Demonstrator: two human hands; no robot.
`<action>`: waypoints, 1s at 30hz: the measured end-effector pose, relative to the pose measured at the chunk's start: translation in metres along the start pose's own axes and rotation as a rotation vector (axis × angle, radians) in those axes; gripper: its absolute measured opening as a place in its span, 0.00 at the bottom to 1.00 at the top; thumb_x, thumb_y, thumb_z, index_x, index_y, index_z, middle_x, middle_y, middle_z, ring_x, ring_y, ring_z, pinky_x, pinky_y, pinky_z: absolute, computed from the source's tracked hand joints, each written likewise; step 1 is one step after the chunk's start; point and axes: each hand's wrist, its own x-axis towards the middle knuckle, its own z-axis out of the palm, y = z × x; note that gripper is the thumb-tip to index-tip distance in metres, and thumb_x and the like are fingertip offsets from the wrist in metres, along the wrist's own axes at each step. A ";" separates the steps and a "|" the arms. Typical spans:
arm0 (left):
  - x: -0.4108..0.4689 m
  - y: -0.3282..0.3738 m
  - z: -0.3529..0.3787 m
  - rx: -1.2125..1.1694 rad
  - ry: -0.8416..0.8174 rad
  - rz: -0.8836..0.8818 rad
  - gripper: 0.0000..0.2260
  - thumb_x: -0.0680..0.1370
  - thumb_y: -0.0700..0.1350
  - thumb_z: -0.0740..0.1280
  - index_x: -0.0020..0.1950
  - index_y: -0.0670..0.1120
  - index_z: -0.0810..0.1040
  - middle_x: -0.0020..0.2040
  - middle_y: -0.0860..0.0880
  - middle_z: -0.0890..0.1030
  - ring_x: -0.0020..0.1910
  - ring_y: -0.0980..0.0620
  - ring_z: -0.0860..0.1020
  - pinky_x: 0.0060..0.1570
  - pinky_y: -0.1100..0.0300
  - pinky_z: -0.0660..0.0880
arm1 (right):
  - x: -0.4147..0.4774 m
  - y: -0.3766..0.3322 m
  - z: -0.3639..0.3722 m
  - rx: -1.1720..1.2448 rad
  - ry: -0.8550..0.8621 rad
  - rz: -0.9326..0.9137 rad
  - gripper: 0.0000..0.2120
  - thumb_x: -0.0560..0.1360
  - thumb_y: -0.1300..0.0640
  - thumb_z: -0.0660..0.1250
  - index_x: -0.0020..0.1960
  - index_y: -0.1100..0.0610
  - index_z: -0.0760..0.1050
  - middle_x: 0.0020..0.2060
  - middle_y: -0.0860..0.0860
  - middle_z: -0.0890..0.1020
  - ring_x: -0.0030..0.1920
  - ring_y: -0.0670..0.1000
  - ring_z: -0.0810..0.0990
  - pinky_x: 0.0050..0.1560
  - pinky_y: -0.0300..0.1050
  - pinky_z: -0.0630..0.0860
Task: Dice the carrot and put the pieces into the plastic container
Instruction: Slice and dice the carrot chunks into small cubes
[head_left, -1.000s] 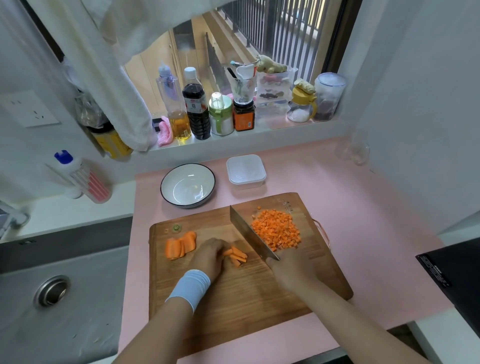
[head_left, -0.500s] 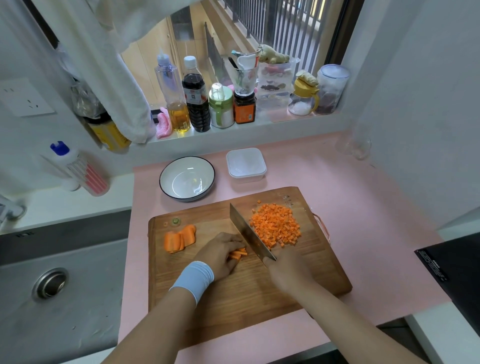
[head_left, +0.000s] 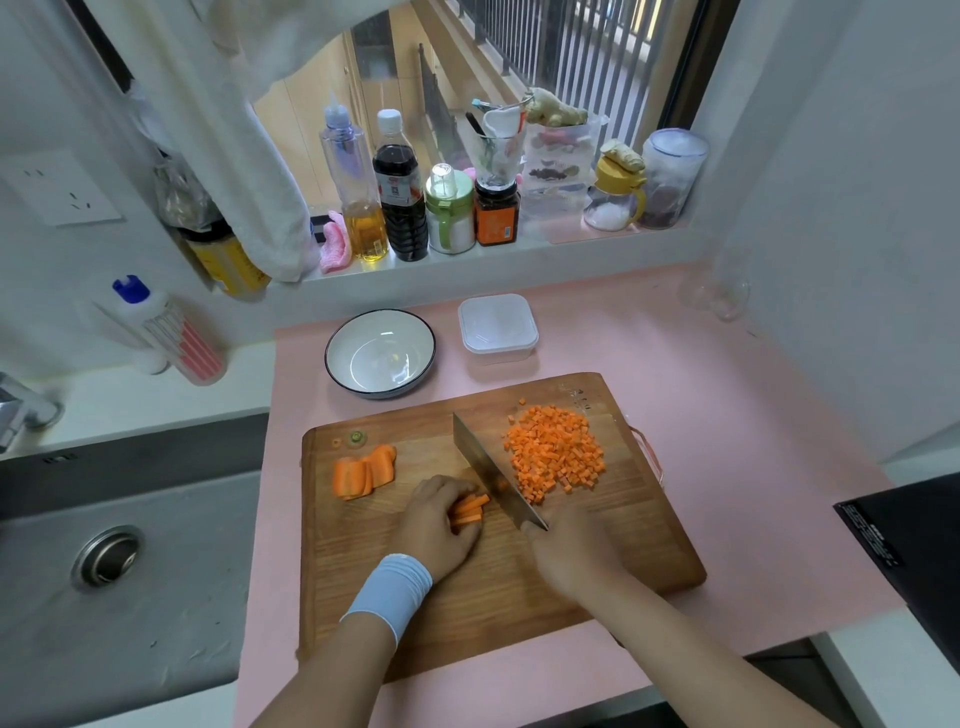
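Note:
On the wooden cutting board (head_left: 519, 613) my left hand (head_left: 439, 525) curls over a short bundle of carrot sticks (head_left: 469, 510) and holds them down. My right hand (head_left: 569, 553) grips the handle of a cleaver (head_left: 493, 475), whose blade stands on the board right against the sticks' ends. A heap of diced carrot (head_left: 556, 452) lies right of the blade. Several carrot slices (head_left: 363, 470) lie at the board's left. The lidded plastic container (head_left: 497, 328) stands behind the board on the pink mat.
A white bowl (head_left: 380, 353) with a dark rim sits left of the container. A sink (head_left: 109, 561) lies to the left. Bottles and jars (head_left: 400, 192) line the windowsill. A black appliance (head_left: 914, 540) is at the right edge.
The carrot sticks showing beyond my left hand's fingers have grown shorter, and the cleaver blade sits closer to that hand. The camera has shifted slightly.

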 end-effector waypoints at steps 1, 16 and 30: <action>-0.002 -0.002 -0.001 0.008 -0.010 0.008 0.15 0.69 0.47 0.73 0.55 0.51 0.79 0.50 0.57 0.75 0.52 0.58 0.71 0.55 0.65 0.69 | -0.002 -0.001 0.003 0.008 -0.008 -0.002 0.12 0.82 0.49 0.61 0.52 0.51 0.82 0.38 0.47 0.81 0.41 0.49 0.79 0.35 0.41 0.68; -0.017 -0.011 0.007 -0.003 0.147 0.131 0.08 0.69 0.40 0.76 0.46 0.45 0.81 0.47 0.51 0.77 0.48 0.53 0.75 0.51 0.62 0.72 | -0.006 -0.015 0.019 -0.010 -0.013 0.022 0.13 0.81 0.48 0.62 0.45 0.52 0.81 0.36 0.47 0.81 0.40 0.51 0.80 0.38 0.44 0.72; -0.010 -0.003 0.003 0.125 0.065 0.074 0.02 0.70 0.42 0.72 0.38 0.46 0.84 0.41 0.49 0.81 0.42 0.48 0.79 0.43 0.60 0.76 | -0.041 -0.034 0.031 -0.370 0.151 -0.090 0.11 0.81 0.51 0.57 0.57 0.49 0.78 0.49 0.50 0.83 0.54 0.56 0.82 0.51 0.47 0.75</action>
